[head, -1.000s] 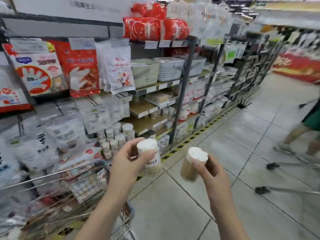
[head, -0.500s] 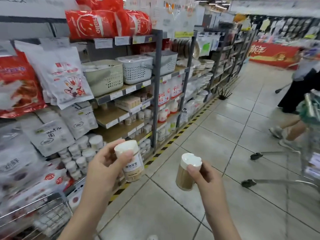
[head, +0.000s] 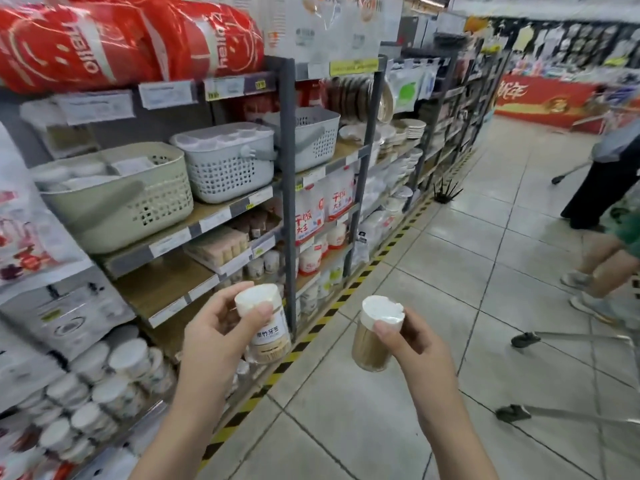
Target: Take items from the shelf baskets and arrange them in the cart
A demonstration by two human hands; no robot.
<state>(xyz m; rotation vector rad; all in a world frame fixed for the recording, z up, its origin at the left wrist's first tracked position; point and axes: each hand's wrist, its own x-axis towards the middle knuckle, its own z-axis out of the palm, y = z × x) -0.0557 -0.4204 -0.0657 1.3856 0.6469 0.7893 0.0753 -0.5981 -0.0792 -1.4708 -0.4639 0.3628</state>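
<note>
Two hands, each holding one white-capped clear jar of toothpicks, raised side by side in the lower centre of the frame above the tiled floor (head: 433,271). The left hand (head: 214,336) grips the labelled jar (head: 265,329), its fingers (head: 221,299) curled behind the body and the thumb pressed over the cap edge; the jar leans slightly to the right. The right hand (head: 420,351) pinches the second jar (head: 375,332) near its cap, thumb in front, fingers wrapped behind; this jar shows no label on the visible side. The two jars are near one another but apart. On the shelf (head: 221,211) at centre left stand three perforated baskets: one beige basket (head: 138,199), one pale grey basket (head: 228,171) beside it, and a further grey basket (head: 311,136) behind the upright post. More white-capped jars (head: 104,386), too blurred to count, crowd the lower left. Two red packs (head: 131,39) lie at upper left. At right edge, a passer-by's legs (head: 602,265).
</note>
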